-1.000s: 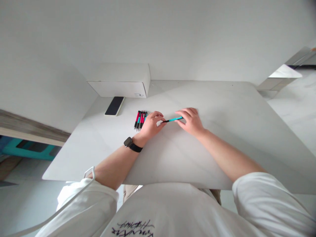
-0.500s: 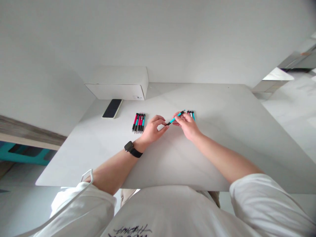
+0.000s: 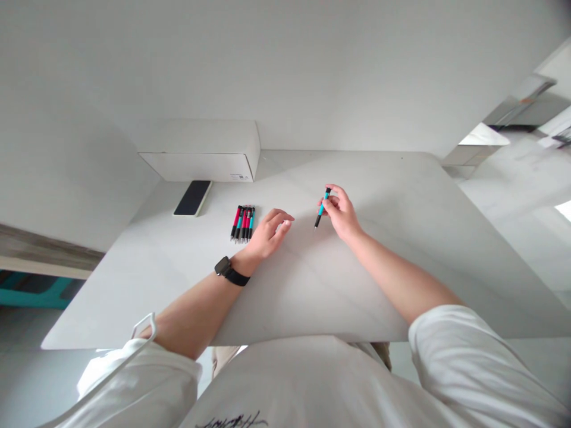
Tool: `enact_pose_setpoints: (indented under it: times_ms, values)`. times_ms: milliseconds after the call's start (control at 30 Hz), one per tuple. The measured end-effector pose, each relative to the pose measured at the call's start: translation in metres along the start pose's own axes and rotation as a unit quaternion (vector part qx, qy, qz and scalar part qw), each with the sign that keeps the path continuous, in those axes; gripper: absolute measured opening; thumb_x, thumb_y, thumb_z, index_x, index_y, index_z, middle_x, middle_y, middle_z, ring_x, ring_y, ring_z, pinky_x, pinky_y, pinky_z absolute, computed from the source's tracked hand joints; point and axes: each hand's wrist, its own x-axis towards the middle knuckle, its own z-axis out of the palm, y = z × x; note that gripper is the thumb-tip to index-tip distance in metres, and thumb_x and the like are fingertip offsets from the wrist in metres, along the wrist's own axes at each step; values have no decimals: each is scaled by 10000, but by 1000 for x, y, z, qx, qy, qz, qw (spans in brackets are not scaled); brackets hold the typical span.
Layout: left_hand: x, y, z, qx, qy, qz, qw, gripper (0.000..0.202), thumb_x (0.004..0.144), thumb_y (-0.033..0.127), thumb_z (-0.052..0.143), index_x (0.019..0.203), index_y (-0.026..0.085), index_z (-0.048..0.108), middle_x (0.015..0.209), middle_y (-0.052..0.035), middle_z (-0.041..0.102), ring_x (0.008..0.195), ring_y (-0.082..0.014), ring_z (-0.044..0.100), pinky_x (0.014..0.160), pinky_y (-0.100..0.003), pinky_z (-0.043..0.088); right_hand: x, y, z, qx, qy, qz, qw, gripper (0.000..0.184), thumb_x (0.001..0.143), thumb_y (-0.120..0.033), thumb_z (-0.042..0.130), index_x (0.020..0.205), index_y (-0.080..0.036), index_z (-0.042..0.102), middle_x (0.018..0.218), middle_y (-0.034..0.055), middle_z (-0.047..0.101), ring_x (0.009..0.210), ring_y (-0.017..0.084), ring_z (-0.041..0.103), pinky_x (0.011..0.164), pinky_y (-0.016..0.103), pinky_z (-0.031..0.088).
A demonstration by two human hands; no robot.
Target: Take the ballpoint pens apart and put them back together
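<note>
My right hand (image 3: 341,214) is closed round a teal and black pen (image 3: 322,208), held almost upright with its tip just above the white table (image 3: 401,238). My left hand (image 3: 270,232) rests flat on the table with fingers stretched out and holds nothing. Just to its left lies a row of several red and teal pens (image 3: 242,223) side by side. A black watch (image 3: 225,268) sits on my left wrist.
A dark phone (image 3: 193,198) lies at the back left of the table, in front of a white cardboard box (image 3: 200,151) against the wall. The table's near edge runs just above my white shirt.
My left hand has let go of the teal pen and flattened on the table. My right hand has lifted the pen and turned it upright. The pens seen behind my right hand are now hidden.
</note>
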Motion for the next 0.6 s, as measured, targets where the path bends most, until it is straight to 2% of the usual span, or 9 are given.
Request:
enact_pose_setpoints:
  times_ms: [200,333,467,600]
  values:
    - [0,-2,0,-10,2,1,1000,458,1118,494,363,1183,216,722,1206,-111,642,1172,-232,633,1093,-411,491,1,0,-1,25,8,17,1000,744,867,-615,736,1492,-353,430,1006,19,735,824,189,708,790,364,620]
    - [-2,-2,0,-23,3,-2,1000,509,1128,484,311,1159,213,741,1220,-114,637,1178,-228,633,1107,-410,484,1,0,-1,36,6,21,999,688,864,-602,745,1440,-345,469,991,12,729,818,181,702,759,341,623]
    - [-2,-2,0,-27,-10,2,1000,498,1124,486,333,1151,215,750,1203,-113,642,1167,-231,638,1097,-411,490,0,0,0,25,-4,29,999,684,857,-633,738,1423,-357,470,1005,14,725,821,186,697,693,322,623]
    - [-1,-1,-1,-23,-25,6,999,500,1118,503,347,1134,218,758,1187,-110,650,1142,-234,644,1085,-414,498,2,1,-2,24,12,21,999,734,850,-658,738,1453,-365,441,1008,12,725,808,180,692,665,301,617]
